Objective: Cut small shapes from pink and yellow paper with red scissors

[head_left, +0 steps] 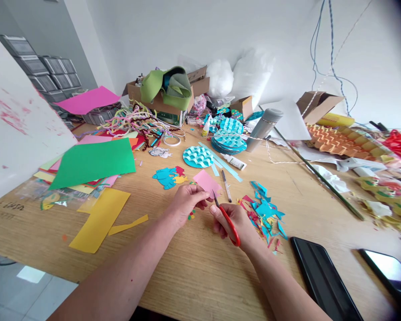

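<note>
My left hand (186,203) pinches the near edge of a small pink paper piece (206,182) above the wooden table. In my right hand (235,220) are red-handled scissors (230,224), their blades at the paper's lower right edge. Just beyond the paper lie blue fish cutouts (166,177) with small red and yellow ones beside them. A pen (226,185) rests to the right of the paper. Blue, red and yellow paper scraps (265,209) are heaped to the right of my right hand. Tiny coloured bits lie partly hidden beneath my hands.
Green paper (95,162) tops a stack at left, with yellow paper (100,220) nearer. A blue wave-patterned disc (198,156), a glue tube (234,161) and a grey bottle (263,129) stand or lie beyond. Two phones, one black (324,276), lie at right; a green stick (321,176) slants behind.
</note>
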A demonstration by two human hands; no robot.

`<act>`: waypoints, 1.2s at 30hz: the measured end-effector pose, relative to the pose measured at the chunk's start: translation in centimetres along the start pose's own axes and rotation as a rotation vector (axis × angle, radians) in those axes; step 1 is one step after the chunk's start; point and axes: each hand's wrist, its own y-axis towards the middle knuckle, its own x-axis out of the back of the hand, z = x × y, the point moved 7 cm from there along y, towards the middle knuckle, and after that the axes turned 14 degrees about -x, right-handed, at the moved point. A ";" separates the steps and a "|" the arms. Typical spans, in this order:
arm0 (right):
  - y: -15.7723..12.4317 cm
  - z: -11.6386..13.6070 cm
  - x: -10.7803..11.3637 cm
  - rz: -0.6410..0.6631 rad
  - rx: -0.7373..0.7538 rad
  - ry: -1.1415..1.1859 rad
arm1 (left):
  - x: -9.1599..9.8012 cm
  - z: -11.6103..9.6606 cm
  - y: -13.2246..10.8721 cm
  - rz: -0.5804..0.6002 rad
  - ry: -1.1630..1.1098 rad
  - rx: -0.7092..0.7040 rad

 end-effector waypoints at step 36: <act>0.1 -0.1 -0.1 0.034 -0.020 -0.025 | -0.3 0.3 0.0 0.114 0.075 0.042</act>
